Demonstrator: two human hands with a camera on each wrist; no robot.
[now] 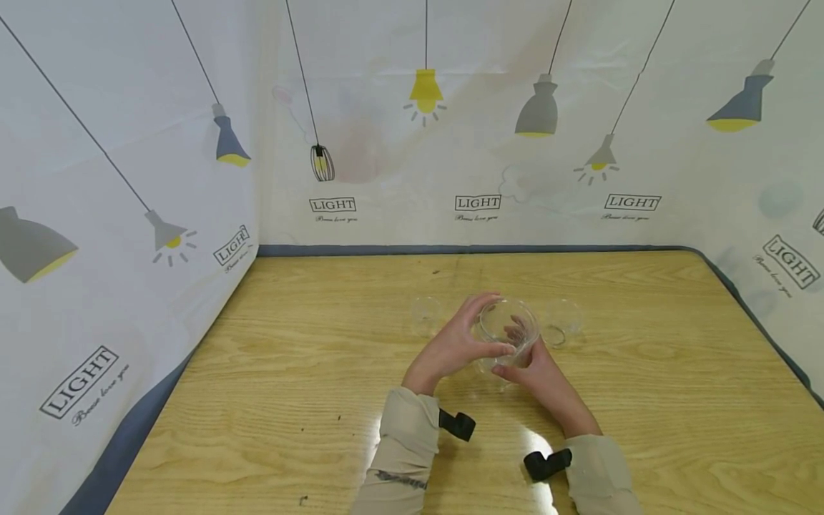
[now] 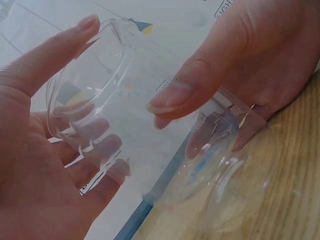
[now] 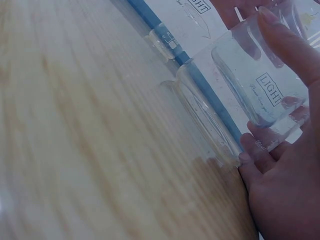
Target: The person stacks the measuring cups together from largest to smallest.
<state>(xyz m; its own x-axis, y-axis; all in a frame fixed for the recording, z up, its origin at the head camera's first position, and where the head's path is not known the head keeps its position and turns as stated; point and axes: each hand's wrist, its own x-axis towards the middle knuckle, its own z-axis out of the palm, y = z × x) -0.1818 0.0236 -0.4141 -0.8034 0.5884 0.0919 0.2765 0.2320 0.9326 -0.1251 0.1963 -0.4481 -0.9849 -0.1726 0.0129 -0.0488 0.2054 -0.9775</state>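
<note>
A clear graduated beaker (image 1: 508,322) is held between both hands, tilted over the table. My left hand (image 1: 450,347) grips its rim end, thumb on the near side and fingers round the far side. Lower down, my right hand (image 1: 541,372) holds the beaker's body between thumb and fingers. White scale marks show near the right fingers in the left wrist view. Through the outer wall in the right wrist view, a second rounded base (image 3: 257,120) sits short of the outer base (image 3: 210,125), like one beaker nested inside another.
Two more clear vessels stand on the wooden table (image 1: 290,372): one (image 1: 425,315) left of the hands, the other (image 1: 563,320) to the right. A lamp-printed sheet (image 1: 386,164) walls the back and both sides. Black camera mounts (image 1: 458,425) hang from both wrists.
</note>
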